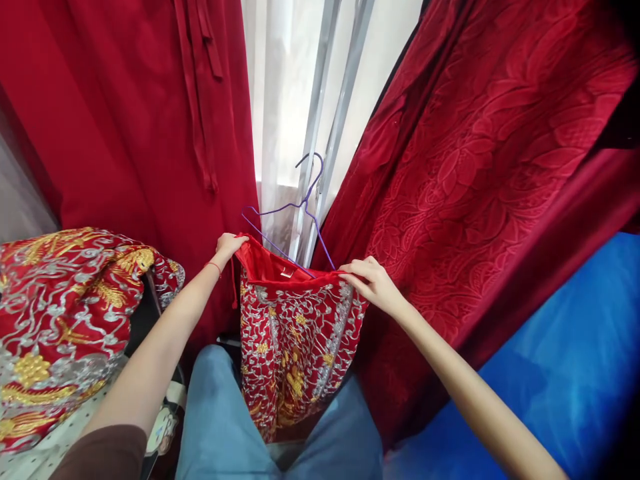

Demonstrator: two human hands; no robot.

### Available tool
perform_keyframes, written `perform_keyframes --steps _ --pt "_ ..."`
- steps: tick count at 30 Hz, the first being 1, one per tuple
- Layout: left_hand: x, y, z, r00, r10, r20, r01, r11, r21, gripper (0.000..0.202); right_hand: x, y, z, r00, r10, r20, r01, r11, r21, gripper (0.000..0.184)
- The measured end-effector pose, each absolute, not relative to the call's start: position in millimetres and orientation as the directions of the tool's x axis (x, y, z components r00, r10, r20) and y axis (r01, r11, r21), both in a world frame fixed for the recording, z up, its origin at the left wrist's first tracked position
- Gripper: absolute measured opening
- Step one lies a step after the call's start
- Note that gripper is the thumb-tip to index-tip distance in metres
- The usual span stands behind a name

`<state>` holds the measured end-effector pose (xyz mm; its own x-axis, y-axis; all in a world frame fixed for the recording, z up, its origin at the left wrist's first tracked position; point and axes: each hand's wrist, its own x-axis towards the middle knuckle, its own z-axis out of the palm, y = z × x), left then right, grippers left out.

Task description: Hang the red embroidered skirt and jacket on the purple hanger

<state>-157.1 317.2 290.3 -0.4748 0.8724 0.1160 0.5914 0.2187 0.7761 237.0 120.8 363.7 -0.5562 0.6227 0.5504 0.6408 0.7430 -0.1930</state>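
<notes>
A red skirt (pixel 300 340) with silver and gold embroidery hangs between my two hands, its red waistband stretched wide. My left hand (pixel 231 245) pinches the left end of the waistband. At the right end, my right hand (pixel 370 280) grips the band between thumb and fingers. A purple wire hanger (pixel 306 202) sits in the waist opening, its hook upward and its lower part hidden inside the skirt. A small white label shows on the inner lining.
Plain red cloth (pixel 130 133) hangs at the left and a red patterned garment (pixel 465 167) at the right. Another embroidered red garment (pixel 65 320) lies draped at the lower left. Blue shiny fabric (pixel 565 360) fills the lower right. White curtain (pixel 280 87) and metal poles (pixel 320 100) stand behind.
</notes>
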Motion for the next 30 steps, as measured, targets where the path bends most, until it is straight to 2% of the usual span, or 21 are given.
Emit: perform_keyframes --steps 3,9,14,19,21,25,30 --pt "-159.1 322.2 289.4 -0.497 0.860 0.115 0.562 0.218 0.798 0.030 231.3 125.7 358.2 -0.524 0.642 0.560 0.661 0.721 -0.208 0.037" --pt "-165.8 332.0 297.7 -0.560 0.820 0.121 0.497 0.215 0.840 0.025 219.0 126.6 358.2 -0.536 0.622 0.571 0.547 0.771 -0.326 0.030" --pt "-163.9 328.3 303.1 -0.603 0.788 0.127 0.439 0.195 0.877 0.022 202.0 128.0 362.7 -0.544 0.646 0.536 0.528 0.760 -0.380 0.028" --pt "-164.9 322.3 305.5 -0.622 0.776 0.107 0.384 0.183 0.905 0.020 192.4 127.8 354.6 -0.496 0.737 0.458 0.410 0.664 -0.625 0.037" --pt "-169.8 320.1 309.4 -0.630 0.769 0.107 0.378 0.184 0.907 0.021 193.7 127.2 351.0 -0.488 0.755 0.438 0.362 0.632 -0.685 0.039" --pt "-186.9 314.2 319.2 -0.643 0.755 0.126 0.401 0.191 0.896 0.023 200.9 127.1 350.4 -0.466 0.746 0.475 0.336 0.646 -0.686 0.041" --pt "-205.4 308.2 323.4 -0.596 0.777 0.204 0.510 0.169 0.843 0.032 211.9 126.8 364.0 -0.601 0.686 0.410 0.375 0.695 -0.614 0.039"
